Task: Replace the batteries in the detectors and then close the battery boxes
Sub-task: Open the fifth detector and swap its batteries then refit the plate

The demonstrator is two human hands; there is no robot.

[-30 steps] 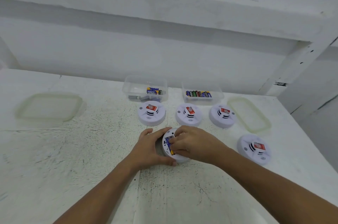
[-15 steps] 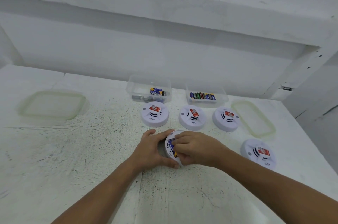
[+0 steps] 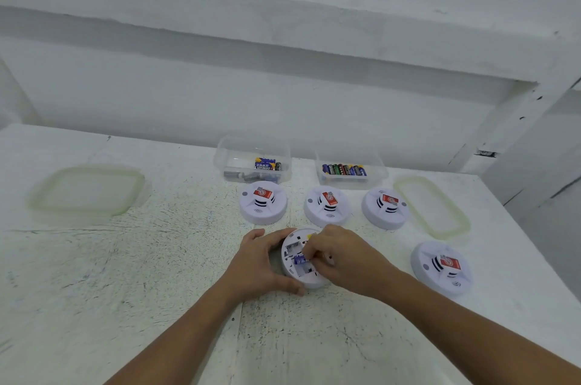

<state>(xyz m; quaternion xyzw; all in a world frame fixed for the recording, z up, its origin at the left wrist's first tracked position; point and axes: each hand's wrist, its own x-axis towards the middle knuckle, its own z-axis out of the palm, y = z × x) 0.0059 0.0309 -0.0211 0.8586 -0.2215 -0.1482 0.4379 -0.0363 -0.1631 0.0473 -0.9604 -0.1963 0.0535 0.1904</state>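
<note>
A white round detector (image 3: 294, 271) lies upside down and tilted at the table's middle, its battery bay showing. My left hand (image 3: 259, 262) grips its left rim. My right hand (image 3: 341, 255) pinches a blue battery (image 3: 300, 258) in the bay. Several other detectors stand face up with red labels: three in a row behind (image 3: 263, 207), (image 3: 327, 207), (image 3: 386, 208) and one at the right (image 3: 443, 268). Two clear boxes hold batteries: the left box (image 3: 253, 164) and the right box (image 3: 349, 170).
A greenish lid (image 3: 85, 192) lies at the left of the white table, and another lid (image 3: 432, 207) lies at the right behind the fourth detector. A white wall and a ledge rise behind the boxes. The table's right edge runs close to the right detector.
The detector is tilted more towards me, so its open bay shows. My right hand's fingers have shifted onto the blue battery in the bay. My left hand keeps its hold on the rim.
</note>
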